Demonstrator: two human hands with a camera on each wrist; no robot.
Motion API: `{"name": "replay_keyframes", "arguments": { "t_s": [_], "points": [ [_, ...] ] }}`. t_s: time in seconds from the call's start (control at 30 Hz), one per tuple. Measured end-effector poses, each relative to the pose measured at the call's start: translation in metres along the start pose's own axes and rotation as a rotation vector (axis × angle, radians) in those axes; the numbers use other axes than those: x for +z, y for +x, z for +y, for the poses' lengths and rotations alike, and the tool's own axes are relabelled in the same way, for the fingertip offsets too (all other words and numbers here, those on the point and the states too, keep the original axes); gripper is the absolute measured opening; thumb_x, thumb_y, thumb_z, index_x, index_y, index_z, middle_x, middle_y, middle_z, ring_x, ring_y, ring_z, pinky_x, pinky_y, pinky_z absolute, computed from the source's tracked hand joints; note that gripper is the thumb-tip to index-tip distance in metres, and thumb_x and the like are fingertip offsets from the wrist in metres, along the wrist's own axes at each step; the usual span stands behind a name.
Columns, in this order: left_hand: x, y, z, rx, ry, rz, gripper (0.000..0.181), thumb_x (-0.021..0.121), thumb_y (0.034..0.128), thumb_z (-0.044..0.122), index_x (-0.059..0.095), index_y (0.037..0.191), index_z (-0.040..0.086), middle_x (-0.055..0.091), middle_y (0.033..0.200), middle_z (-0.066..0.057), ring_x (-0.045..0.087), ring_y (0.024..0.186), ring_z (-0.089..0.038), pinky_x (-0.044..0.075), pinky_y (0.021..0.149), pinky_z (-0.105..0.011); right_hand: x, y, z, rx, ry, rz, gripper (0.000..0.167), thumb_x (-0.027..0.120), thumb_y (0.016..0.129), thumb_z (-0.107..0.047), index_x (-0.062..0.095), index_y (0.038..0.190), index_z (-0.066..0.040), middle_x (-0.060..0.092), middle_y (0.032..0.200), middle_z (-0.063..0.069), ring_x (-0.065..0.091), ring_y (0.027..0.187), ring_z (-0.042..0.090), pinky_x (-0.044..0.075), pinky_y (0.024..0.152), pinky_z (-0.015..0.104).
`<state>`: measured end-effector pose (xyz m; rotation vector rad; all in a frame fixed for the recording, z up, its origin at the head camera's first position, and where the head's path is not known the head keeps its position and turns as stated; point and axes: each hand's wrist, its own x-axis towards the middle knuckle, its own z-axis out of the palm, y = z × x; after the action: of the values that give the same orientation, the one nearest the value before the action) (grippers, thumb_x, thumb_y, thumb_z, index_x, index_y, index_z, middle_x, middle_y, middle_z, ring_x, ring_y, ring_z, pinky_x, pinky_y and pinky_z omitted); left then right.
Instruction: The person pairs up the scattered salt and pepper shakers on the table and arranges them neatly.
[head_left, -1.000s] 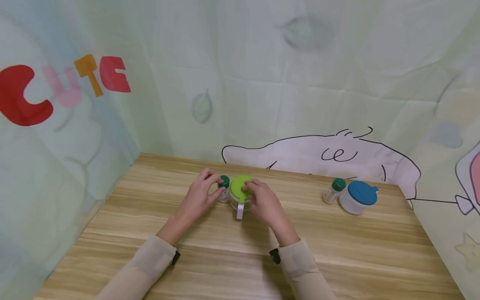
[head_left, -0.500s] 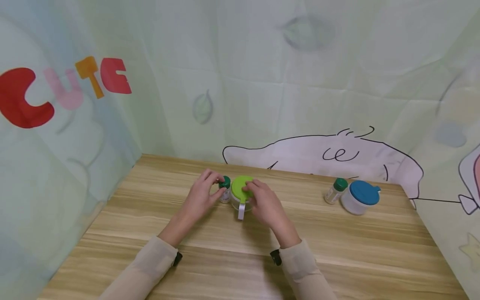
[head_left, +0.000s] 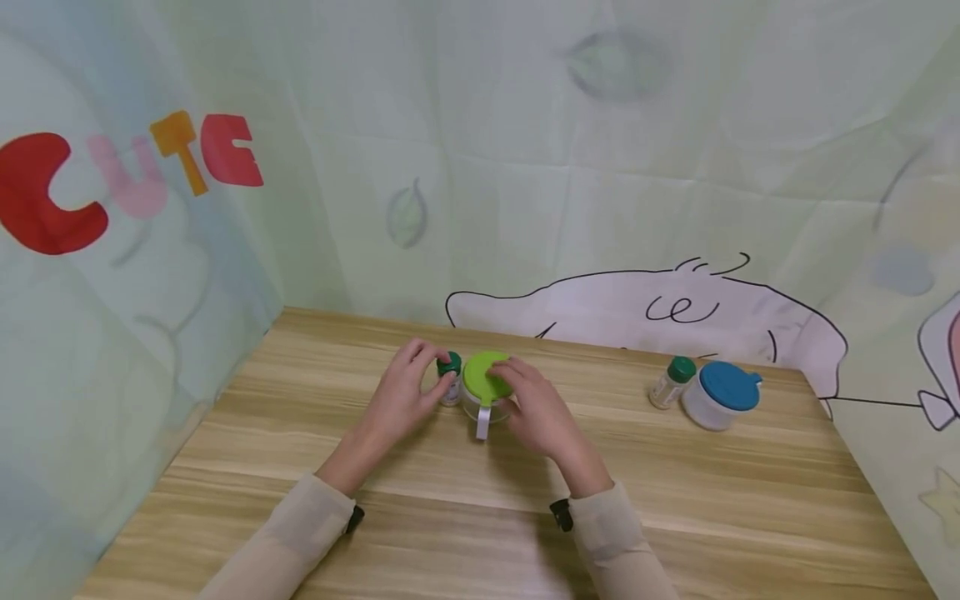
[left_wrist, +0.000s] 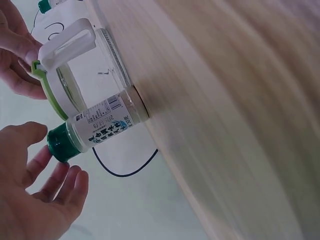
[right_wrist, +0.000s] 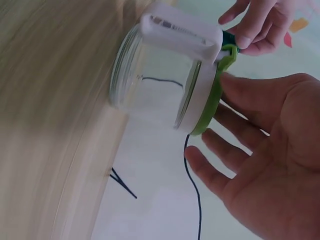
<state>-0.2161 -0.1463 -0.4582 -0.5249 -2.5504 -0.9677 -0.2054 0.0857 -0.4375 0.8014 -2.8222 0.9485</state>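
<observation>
A small clear shaker [left_wrist: 107, 120] with a green cap [head_left: 449, 363] stands upright on the table. My left hand [head_left: 399, 396] pinches that cap between thumb and index finger, its other fingers loosely bent in the left wrist view. Just right of the shaker is a clear jar [right_wrist: 155, 85] with a light green lid [head_left: 486, 377] and a white handle [head_left: 482, 422] facing me. Bent but relaxed, the fingers of my right hand [head_left: 542, 414] touch the lid's right side; in the right wrist view the thumb is at its rim.
Farther right on the wooden table [head_left: 675, 500], a second green-capped shaker [head_left: 671, 384] stands beside a white pot [head_left: 707, 407] with a blue lid [head_left: 729, 386]. A printed cloth [head_left: 510, 208] rises behind the table and on both sides.
My right hand has shifted slightly right, and its fingers lie looser and more spread at the green lid. My left hand, the shaker and the jar keep their places.
</observation>
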Motion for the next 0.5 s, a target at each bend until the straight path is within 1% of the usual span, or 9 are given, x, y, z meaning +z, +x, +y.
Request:
{"name": "replay_keyframes", "arguments": {
  "t_s": [0.13, 0.2, 0.27, 0.4, 0.5],
  "points": [
    [0.000, 0.000, -0.001, 0.002, -0.005, 0.009, 0.018, 0.075, 0.0998, 0.016, 0.068, 0.113, 0.007, 0.062, 0.117, -0.010, 0.062, 0.113, -0.032, 0.055, 0.100, -0.048, -0.003, -0.003, 0.004, -0.008, 0.018, 0.036, 0.044, 0.073, 0.100, -0.008, 0.063, 0.142, -0.003, 0.057, 0.152, 0.018, 0.048, 0.147, 0.039, 0.039, 0.122, 0.055],
    [0.000, -0.001, -0.001, -0.003, -0.005, 0.015, 0.019, 0.074, 0.1008, 0.017, 0.068, 0.116, 0.007, 0.062, 0.119, -0.010, 0.061, 0.114, -0.031, 0.055, 0.100, -0.049, -0.005, -0.005, 0.006, -0.010, 0.015, 0.047, 0.044, 0.073, 0.100, -0.012, 0.062, 0.143, -0.004, 0.057, 0.153, 0.018, 0.049, 0.147, 0.039, 0.039, 0.122, 0.057],
    [-0.002, -0.003, -0.001, -0.003, 0.000, 0.023, 0.020, 0.073, 0.1015, 0.018, 0.069, 0.118, 0.007, 0.062, 0.121, -0.010, 0.061, 0.116, -0.032, 0.055, 0.101, -0.050, -0.006, -0.006, 0.007, -0.009, 0.001, 0.056, 0.045, 0.072, 0.101, -0.015, 0.062, 0.143, -0.004, 0.057, 0.153, 0.017, 0.048, 0.147, 0.039, 0.037, 0.123, 0.059],
    [-0.006, -0.003, -0.002, 0.026, 0.028, 0.029, 0.024, 0.071, 0.1030, 0.022, 0.070, 0.123, 0.007, 0.064, 0.124, -0.011, 0.061, 0.119, -0.032, 0.054, 0.102, -0.052, -0.009, -0.008, 0.011, -0.003, -0.040, 0.072, 0.044, 0.071, 0.102, -0.021, 0.063, 0.143, -0.005, 0.057, 0.154, 0.015, 0.048, 0.147, 0.037, 0.030, 0.124, 0.063],
    [-0.010, -0.003, -0.005, 0.058, 0.035, 0.045, 0.028, 0.071, 0.1031, 0.022, 0.070, 0.126, 0.006, 0.066, 0.127, -0.012, 0.061, 0.123, -0.033, 0.050, 0.107, -0.054, -0.013, -0.009, 0.015, -0.028, -0.059, 0.083, 0.044, 0.071, 0.103, -0.022, 0.063, 0.142, -0.004, 0.056, 0.155, 0.016, 0.048, 0.147, 0.037, 0.030, 0.123, 0.063]
  ]
}}
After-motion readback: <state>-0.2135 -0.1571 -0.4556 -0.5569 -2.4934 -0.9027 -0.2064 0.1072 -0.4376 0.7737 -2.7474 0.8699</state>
